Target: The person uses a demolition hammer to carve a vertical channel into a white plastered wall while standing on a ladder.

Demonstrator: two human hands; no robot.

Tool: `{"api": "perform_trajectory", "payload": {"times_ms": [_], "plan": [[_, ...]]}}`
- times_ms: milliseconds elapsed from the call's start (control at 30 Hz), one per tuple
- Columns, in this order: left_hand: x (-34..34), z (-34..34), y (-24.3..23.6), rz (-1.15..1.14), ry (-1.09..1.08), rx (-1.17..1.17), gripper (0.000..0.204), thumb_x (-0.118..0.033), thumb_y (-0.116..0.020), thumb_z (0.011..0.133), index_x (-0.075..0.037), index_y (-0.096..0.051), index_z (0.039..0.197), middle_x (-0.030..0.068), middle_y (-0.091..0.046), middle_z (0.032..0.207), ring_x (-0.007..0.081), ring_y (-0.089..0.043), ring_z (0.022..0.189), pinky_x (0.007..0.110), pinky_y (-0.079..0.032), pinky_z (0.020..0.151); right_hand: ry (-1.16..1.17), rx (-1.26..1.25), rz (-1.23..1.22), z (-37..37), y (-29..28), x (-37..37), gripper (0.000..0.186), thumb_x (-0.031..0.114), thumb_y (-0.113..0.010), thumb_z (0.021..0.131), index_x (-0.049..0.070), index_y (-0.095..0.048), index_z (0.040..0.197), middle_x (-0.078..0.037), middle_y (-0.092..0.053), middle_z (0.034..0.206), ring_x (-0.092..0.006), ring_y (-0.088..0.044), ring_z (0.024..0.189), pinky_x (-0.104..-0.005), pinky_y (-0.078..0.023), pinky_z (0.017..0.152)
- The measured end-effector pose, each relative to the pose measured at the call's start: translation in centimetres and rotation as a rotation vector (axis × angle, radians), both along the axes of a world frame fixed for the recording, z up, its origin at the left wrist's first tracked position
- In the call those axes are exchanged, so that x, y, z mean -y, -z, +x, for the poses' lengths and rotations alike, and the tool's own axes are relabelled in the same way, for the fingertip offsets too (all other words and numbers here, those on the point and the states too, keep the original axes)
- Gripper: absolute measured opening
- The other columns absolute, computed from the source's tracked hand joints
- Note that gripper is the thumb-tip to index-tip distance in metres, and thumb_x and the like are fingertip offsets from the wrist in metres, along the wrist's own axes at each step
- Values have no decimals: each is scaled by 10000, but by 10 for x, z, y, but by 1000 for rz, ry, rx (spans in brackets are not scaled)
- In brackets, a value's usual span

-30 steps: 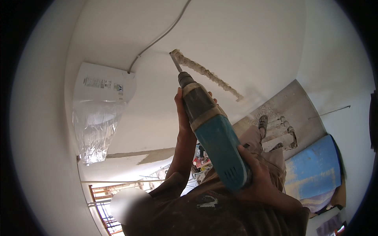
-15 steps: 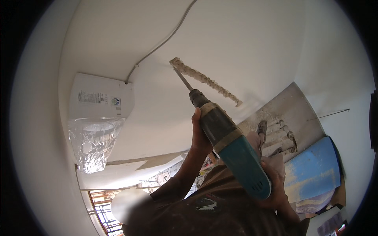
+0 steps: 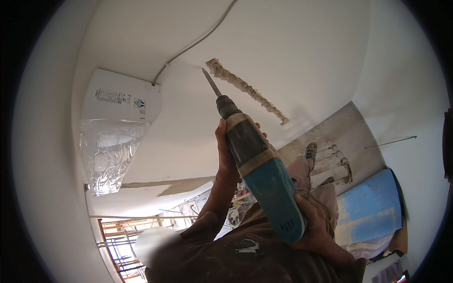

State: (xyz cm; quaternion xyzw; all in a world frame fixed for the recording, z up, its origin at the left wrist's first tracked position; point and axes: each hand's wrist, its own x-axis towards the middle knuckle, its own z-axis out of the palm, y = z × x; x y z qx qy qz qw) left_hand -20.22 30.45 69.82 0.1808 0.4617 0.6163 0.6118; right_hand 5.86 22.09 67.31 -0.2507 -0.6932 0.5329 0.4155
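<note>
A teal and black power drill (image 3: 269, 193) fills the middle, angled up and to the left, with a steel chisel bit (image 3: 212, 82) in it. The bit's tip sits just left of the upper end of a rough chipped groove (image 3: 247, 89) in the white wall; I cannot tell whether it touches the wall. My left hand (image 3: 225, 146) wraps round the drill's front body from the left, some fingertips showing on the far side. My right hand (image 3: 314, 226) grips the rear end, its handle mostly hidden behind the housing.
A grey cable (image 3: 193, 45) runs to a white wall unit (image 3: 113, 137) partly wrapped in clear plastic. My sandalled foot (image 3: 311, 153) is near broken channels with pipes (image 3: 342, 165). A scuffed blue board (image 3: 368, 205) stands right, below a thin rod (image 3: 391, 141). Scaffolding (image 3: 122, 240) shows lower left.
The drill swung down and right half a second ago and is now back up and left, its tip moved from below the groove's end to beside it. Both hands keep their grip.
</note>
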Motion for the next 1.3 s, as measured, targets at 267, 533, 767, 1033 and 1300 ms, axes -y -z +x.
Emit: {"api": "perform_trajectory", "payload": {"times_ms": [267,533,767,1033,1300], "plan": [[10,-12,0,90,50,184,700,-698,-470,874,-75,-535,1186,152,-619,1013,321,-672,868,464,-577,787,-132,66,-34,-13,2,19,1037,226,-841,630,117,-298,1507,-191,-600,1046,-375,-650,912,-449,-526,767],[2,-35,5,161,69,239,714,-696,-471,872,-73,-536,1214,171,-616,1033,323,-660,875,460,-566,797,-191,167,-58,-37,-14,9,1006,237,-778,690,181,-243,1541,-201,-530,1026,-396,-607,901,-485,-490,773],[3,-42,5,163,106,262,688,-684,-459,884,-66,-571,1162,164,-631,999,329,-665,881,456,-566,797,-190,259,-70,-46,-22,15,996,243,-781,702,178,-245,1539,-213,-545,1109,-402,-610,977,-480,-494,833],[15,8,7,61,87,136,672,-681,-469,880,-46,-584,1068,138,-639,938,308,-679,812,445,-585,733,2,48,-50,-8,5,43,1011,237,-834,657,83,-301,1502,-219,-589,1131,-389,-635,974,-469,-517,793],[11,6,-10,91,71,99,664,-676,-444,890,-69,-575,1124,157,-629,967,309,-668,831,438,-582,746,19,-82,-41,-6,-6,29,994,247,-847,665,73,-320,1490,-213,-618,1100,-369,-660,957,-455,-532,773]]}}
